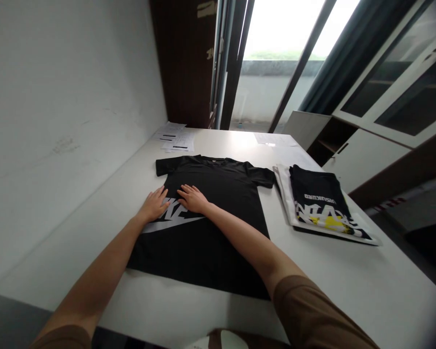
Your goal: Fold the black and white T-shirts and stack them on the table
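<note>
A black T-shirt (218,247) with grey lettering and a grey swoosh lies spread out on the white table, its collar toward the far side. My left hand (153,205) rests flat at the shirt's left edge, fingers stretched out beside the lettering. Just right of it, my right hand (192,198) lies palm down on the cloth near the top of the print, fingers extended. Neither hand grips the fabric. My right forearm crosses over the shirt's lower right part and hides some of it.
To the right sits a stack of folded clothes (314,191), black with white and yellow print on top. Papers (178,139) lie at the far left of the table (349,291), more sheets (274,139) at its far right. A wall (76,97) borders the left side.
</note>
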Demonstrator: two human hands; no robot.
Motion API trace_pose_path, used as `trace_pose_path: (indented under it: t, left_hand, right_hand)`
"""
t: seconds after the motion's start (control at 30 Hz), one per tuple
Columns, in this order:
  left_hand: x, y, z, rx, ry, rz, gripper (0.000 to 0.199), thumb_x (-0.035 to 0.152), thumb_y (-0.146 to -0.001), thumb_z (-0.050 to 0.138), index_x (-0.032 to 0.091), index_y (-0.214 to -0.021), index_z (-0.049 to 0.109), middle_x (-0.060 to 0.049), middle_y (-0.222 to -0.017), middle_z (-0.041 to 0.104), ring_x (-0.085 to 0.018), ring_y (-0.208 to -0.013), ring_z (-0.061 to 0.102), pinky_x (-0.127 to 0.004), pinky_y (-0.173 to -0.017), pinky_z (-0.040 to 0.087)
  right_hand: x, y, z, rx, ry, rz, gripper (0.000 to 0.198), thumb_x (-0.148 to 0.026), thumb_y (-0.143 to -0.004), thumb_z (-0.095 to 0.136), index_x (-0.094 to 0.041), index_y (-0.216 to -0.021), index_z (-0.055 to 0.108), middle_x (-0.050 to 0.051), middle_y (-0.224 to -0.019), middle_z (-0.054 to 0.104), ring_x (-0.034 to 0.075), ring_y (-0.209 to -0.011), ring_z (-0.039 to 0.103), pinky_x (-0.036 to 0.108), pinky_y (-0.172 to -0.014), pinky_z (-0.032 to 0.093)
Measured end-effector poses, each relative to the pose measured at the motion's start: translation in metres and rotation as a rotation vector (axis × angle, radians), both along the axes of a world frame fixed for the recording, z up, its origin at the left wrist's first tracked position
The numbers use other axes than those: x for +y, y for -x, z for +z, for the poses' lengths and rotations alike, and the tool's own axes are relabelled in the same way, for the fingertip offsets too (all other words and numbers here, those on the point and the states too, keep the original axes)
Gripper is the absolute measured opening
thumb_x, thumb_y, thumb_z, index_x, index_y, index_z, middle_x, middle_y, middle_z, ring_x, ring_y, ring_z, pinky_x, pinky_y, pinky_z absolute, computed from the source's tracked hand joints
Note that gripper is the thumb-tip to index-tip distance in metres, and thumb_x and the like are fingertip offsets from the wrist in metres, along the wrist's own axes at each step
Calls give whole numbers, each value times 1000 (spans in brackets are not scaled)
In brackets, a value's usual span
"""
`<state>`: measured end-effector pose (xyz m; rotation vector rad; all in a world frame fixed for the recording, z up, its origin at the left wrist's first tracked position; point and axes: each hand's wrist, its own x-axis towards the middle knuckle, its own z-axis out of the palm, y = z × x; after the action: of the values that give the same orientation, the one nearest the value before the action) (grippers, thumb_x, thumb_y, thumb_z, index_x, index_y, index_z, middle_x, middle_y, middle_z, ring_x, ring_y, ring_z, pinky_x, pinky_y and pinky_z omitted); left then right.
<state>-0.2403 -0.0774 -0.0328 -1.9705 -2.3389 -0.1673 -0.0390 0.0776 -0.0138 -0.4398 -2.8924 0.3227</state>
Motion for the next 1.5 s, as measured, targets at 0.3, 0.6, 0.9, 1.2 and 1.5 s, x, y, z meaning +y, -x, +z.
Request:
trace_pose_path:
  t: [0.3, 0.6, 0.9, 1.2, 1.5]
  left_hand:
    - [2, -6, 5, 1, 43, 35, 67, 51, -104, 31, 13, -159, 35, -13, -168, 24, -30, -155, 23, -53, -123, 23]
    - [1, -9, 7, -6, 85, 68, 68, 50, -104, 28, 12, -160, 32, -14, -169, 21, -30, -156, 19, -54, -123, 20]
    - [64, -50, 22, -4, 57, 34, 71, 47, -100, 41, 11, -160, 30, -18, -168, 21, -34, -155, 21, -54, -122, 22]
    - [180, -138, 11, -169, 83, -279, 64, 41, -101, 38, 15, -160, 32, -15, -169, 21, -33, -156, 19, -56, -123, 20]
    - [252, -171, 4, -137, 116, -301, 60, 43, -104, 35, 22, -160, 34, -9, -169, 22, -29, -156, 20, -52, -124, 19]
  right_hand:
    - [98, -1, -7, -58, 12, -299, 57, -49, -106, 39, -23, -157, 42, 8, -166, 32, 26, -154, 25, 46, -124, 19]
    - [187, -187, -12, -126, -3, -793, 59, -44, -106, 37, -12, -155, 41, 20, -164, 31, 30, -153, 26, 50, -121, 21]
    - [168, -207, -4, -37, -102, -713, 55, -41, -106, 37, -16, -155, 43, 14, -165, 31, 24, -154, 24, 44, -124, 17]
    - [106, -187, -14, -96, -25, -630, 56, -41, -106, 33, -19, -157, 42, 9, -165, 32, 26, -154, 25, 47, -124, 22]
    - [110, -196, -16, -46, -51, -647, 54, -35, -106, 35, -16, -155, 44, 11, -163, 36, 25, -153, 28, 45, -124, 22]
